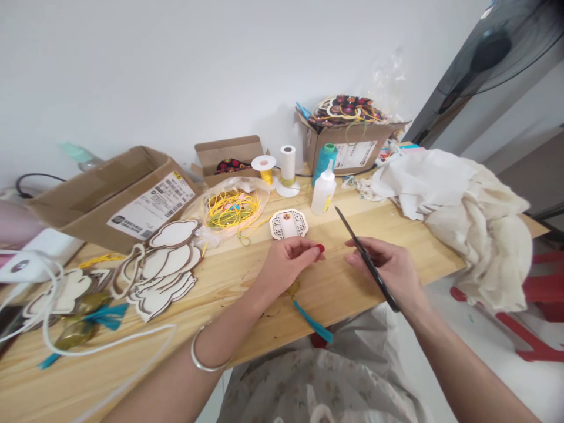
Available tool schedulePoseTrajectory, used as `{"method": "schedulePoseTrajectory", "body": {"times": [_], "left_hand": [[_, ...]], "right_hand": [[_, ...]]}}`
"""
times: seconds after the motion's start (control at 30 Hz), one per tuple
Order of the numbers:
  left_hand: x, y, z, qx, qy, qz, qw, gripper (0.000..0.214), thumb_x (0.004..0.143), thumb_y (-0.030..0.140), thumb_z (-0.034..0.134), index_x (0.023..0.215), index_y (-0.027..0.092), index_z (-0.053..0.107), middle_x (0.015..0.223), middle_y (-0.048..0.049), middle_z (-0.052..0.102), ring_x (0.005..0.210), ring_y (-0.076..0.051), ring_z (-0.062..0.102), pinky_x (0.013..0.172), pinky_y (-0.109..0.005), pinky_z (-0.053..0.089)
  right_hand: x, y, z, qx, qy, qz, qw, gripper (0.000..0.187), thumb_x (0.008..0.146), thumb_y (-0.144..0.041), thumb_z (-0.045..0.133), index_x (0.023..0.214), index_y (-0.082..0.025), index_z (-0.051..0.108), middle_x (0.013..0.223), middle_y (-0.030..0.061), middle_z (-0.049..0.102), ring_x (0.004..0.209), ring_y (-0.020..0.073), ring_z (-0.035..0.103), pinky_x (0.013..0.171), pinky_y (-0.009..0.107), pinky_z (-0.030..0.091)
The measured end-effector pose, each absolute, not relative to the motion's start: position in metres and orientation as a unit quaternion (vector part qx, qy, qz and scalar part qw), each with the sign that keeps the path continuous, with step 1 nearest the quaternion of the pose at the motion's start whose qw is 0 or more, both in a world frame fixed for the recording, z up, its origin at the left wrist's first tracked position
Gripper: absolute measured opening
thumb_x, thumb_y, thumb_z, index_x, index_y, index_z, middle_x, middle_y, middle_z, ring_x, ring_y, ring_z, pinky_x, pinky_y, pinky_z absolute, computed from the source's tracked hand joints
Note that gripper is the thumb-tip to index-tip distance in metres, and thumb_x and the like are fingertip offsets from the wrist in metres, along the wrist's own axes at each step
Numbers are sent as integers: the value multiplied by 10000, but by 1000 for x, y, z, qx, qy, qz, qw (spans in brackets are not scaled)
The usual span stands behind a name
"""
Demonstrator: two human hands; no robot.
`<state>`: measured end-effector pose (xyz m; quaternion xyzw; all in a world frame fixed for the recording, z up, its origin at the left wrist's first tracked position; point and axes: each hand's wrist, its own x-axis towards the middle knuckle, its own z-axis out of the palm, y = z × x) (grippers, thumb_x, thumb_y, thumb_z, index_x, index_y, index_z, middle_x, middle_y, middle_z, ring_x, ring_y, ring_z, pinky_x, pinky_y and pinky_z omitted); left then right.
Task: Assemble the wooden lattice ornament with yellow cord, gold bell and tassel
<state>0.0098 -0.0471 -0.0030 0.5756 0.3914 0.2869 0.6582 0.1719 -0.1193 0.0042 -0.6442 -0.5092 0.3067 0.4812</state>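
My left hand [295,258] is closed in a pinch above the table, with a small round red piece [320,248] at the thumb and fingertips. In my right hand [388,264] is a slim black pair of tweezers [368,261], its tip slanting up and to the left. The hands are apart. Just beyond my left hand lies a pale wooden plaque [288,223] with dark lattice ends and a small orange mark. Beneath my left wrist, a teal tassel [312,322] reaches over the table's front edge.
A white glue bottle [323,194] and thread spools [288,167] stand behind. Tangled yellow cord [231,208] sits in a plastic bag. Wooden cut-outs [170,258] are piled left beside an open carton [118,197]. White cloth [462,194] drapes over the right side.
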Motion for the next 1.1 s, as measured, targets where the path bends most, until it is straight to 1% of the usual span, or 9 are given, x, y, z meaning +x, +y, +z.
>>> {"method": "schedulePoseTrajectory", "body": {"times": [0.23,0.4,0.47,0.53,0.63,0.73,0.87,1.0,1.1], "left_hand": [[9,-49,-10,654,332,259,628,147,735,273,555,759,141,613,754,-30,664,713,-132,599,679,-228,443],[2,-49,11,756,348,192,520,186,747,264,516,833,143,629,796,-45,670,725,-148,599,663,-230,441],[-5,-44,21,821,331,133,446,220,726,243,530,899,158,637,781,-40,675,680,-147,595,634,-229,429],[-13,-37,26,866,317,84,378,213,716,242,534,880,179,655,729,-32,676,620,-145,584,597,-231,414],[-18,-31,20,871,346,113,329,203,724,298,538,838,198,674,747,-38,677,671,-166,589,621,-246,416],[-8,-36,10,810,380,211,394,246,742,348,532,891,203,664,903,-51,671,819,-185,593,712,-262,435],[11,-48,4,688,365,285,559,271,724,353,569,925,193,655,897,-39,684,775,-167,616,694,-251,465],[18,-52,4,618,377,326,608,216,691,297,616,863,185,682,851,-29,699,766,-163,627,716,-248,471],[18,-51,5,582,411,334,617,195,676,287,629,821,171,691,789,-29,704,710,-151,628,678,-238,479]], "right_hand": [[154,-105,16,-607,-500,371,493,300,571,-226,686,850,-140,618,708,38,649,578,127,571,526,223,456],[160,-102,5,-597,-450,408,523,326,545,-194,699,856,-146,612,673,15,630,583,119,566,527,218,444],[163,-104,4,-593,-415,418,549,349,526,-192,719,854,-152,611,649,-3,613,576,106,553,509,201,428],[164,-105,6,-596,-373,419,575,344,523,-192,729,844,-153,610,611,-25,585,522,74,509,455,173,385],[159,-107,9,-586,-309,425,617,316,559,-216,718,845,-158,599,550,-60,524,401,23,373,359,151,267],[148,-105,8,-552,-268,430,662,292,583,-224,705,843,-164,588,519,-83,468,362,8,297,340,154,223],[132,-100,1,-525,-232,432,696,282,608,-233,690,856,-169,571,536,-84,459,363,14,310,346,165,250],[122,-99,-8,-510,-213,431,714,276,647,-253,667,889,-183,554,562,-78,464,395,25,344,375,171,286],[119,-100,-11,-509,-214,427,716,280,657,-261,661,904,-191,550,578,-72,476,420,33,375,398,177,308]]}}
